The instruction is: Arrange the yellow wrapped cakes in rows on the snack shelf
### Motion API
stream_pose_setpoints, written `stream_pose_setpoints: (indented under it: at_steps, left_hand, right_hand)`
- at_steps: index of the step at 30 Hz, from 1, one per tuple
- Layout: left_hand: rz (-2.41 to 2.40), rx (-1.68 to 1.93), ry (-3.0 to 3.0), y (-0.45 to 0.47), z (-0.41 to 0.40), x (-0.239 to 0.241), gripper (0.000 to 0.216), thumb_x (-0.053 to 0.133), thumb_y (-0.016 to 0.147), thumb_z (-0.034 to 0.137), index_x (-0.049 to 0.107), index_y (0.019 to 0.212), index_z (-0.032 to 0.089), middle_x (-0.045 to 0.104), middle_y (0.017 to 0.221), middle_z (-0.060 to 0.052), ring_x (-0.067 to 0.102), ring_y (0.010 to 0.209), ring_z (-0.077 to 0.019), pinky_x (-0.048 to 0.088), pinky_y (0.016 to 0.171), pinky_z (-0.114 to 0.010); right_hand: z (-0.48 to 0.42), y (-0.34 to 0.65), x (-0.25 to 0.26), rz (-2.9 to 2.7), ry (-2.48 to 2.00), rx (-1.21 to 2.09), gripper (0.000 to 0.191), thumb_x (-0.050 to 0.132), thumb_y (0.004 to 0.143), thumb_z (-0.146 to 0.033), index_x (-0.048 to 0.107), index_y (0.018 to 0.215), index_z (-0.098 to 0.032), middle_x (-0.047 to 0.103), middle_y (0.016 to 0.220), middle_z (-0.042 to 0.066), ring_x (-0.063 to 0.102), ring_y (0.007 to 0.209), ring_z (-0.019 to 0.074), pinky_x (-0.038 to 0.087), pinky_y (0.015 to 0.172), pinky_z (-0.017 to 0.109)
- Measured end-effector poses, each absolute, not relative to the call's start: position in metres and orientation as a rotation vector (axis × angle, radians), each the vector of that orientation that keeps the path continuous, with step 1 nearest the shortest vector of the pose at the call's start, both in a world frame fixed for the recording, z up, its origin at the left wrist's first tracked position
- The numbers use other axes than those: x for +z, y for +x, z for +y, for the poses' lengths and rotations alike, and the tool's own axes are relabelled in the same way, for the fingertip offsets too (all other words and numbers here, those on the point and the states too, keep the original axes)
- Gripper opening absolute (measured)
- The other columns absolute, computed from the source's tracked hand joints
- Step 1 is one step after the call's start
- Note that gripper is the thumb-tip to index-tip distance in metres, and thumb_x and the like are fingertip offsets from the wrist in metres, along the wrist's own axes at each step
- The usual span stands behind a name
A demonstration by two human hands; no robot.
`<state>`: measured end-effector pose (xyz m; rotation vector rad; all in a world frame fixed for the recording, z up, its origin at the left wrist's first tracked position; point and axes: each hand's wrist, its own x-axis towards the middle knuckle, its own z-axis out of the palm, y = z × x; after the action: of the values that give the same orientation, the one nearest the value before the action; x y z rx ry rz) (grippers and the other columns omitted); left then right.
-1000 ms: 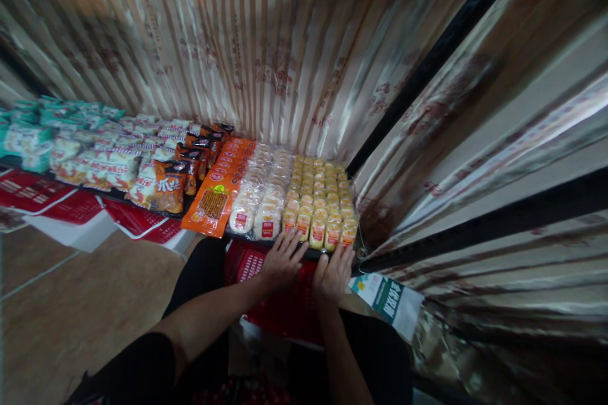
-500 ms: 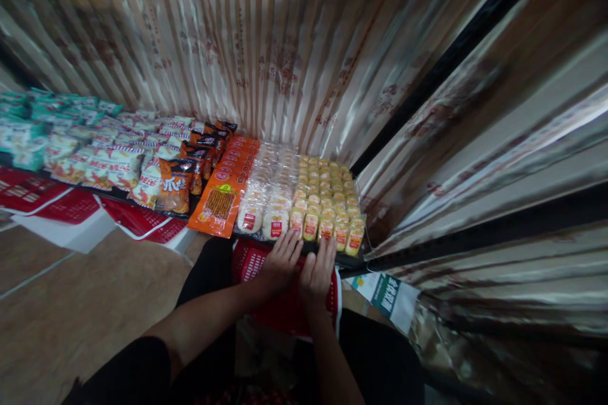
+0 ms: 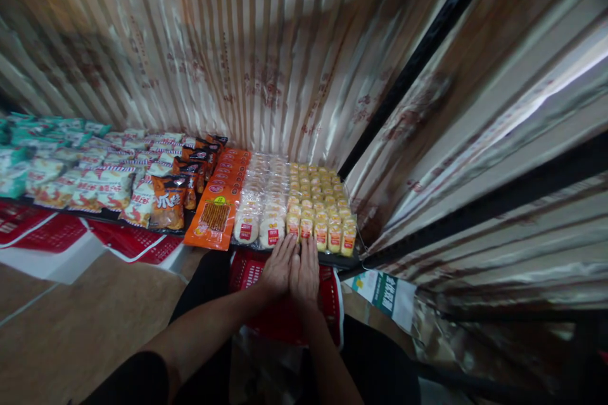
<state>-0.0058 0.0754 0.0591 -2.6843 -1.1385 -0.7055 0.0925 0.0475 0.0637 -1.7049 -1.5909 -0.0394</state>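
Note:
My left hand [image 3: 277, 267] and my right hand [image 3: 304, 271] lie side by side, touching, with fingers stretched flat toward the front row of small yellow snack packs [image 3: 319, 231] on a low dark shelf [image 3: 340, 260]. The fingertips reach the shelf's front edge by the round white cake packs [image 3: 259, 226] and the yellow packs. Neither hand holds anything. Left of the cakes lie orange packets [image 3: 216, 218] and dark orange bags [image 3: 168, 201].
Green and white snack bags [image 3: 71, 168] fill the shelf's left part. A red basket [image 3: 280, 304] sits under my hands, more red baskets [image 3: 57, 234] at the left. Striped shiny curtains [image 3: 266, 57] hang behind and to the right. A green-white sign [image 3: 386, 291] hangs below the shelf.
My right hand has slid left along the shelf edge until it touches my left hand. The left hand has stayed near the white cake packs.

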Motion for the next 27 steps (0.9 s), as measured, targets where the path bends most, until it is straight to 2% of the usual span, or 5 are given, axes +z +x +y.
stream_pose_setpoints:
  at_steps: [9,14,18,23,27]
  left_hand:
    - [-1.002,-0.615,-2.686,-0.012,0.081,0.064,0.052,0.031,0.094,0.03,0.026,0.142,0.012,0.022,0.151,-0.009,0.015,0.14,-0.0215,0.017,0.114,-0.042]
    - [-1.003,-0.682,-2.67,-0.023,0.078,0.068,0.049,0.031,0.093,0.026,0.03,0.14,0.011,0.024,0.15,-0.008,0.014,0.14,-0.021,0.016,0.115,-0.043]
    - [-1.121,-0.834,-2.56,-0.047,0.085,0.084,0.046,0.032,0.092,0.023,0.036,0.136,0.008,0.029,0.148,-0.013,0.016,0.139,-0.0261,0.02,0.112,-0.05]
    - [-1.513,-0.843,-2.4,-0.075,0.112,0.098,0.056,0.038,0.089,0.027,0.027,0.141,0.009,0.021,0.15,-0.015,0.011,0.14,-0.0291,0.019,0.112,-0.051]
    - [-1.475,-0.806,-2.425,-0.083,0.127,0.088,0.061,0.04,0.087,0.022,0.019,0.144,0.011,0.018,0.151,-0.015,0.012,0.14,-0.0279,0.02,0.112,-0.051]
  right_hand:
    - [0.052,0.09,0.059,-1.541,-1.711,-0.05,0.053,0.023,0.094,-0.036,0.036,0.137,-0.009,0.035,0.144,0.017,0.023,0.137,0.0257,0.03,0.106,0.052]
    - [0.05,0.083,0.072,-1.583,-1.627,-0.089,0.049,0.025,0.094,-0.03,0.033,0.14,-0.013,0.029,0.147,0.014,0.02,0.139,0.0244,0.028,0.108,0.052]
    - [0.061,0.065,0.088,-1.634,-1.545,-0.108,0.05,0.026,0.094,-0.027,0.026,0.143,-0.015,0.026,0.149,0.013,0.02,0.139,0.0235,0.027,0.108,0.052]
    - [0.087,0.033,0.098,-1.698,-1.546,-0.078,0.052,0.023,0.095,-0.031,0.02,0.144,-0.014,0.022,0.151,0.014,0.015,0.14,0.0237,0.026,0.109,0.052]
    - [0.1,0.018,0.091,-1.739,-1.549,-0.066,0.053,0.022,0.095,-0.03,0.015,0.146,-0.016,0.02,0.151,0.012,0.013,0.14,0.0238,0.026,0.108,0.053]
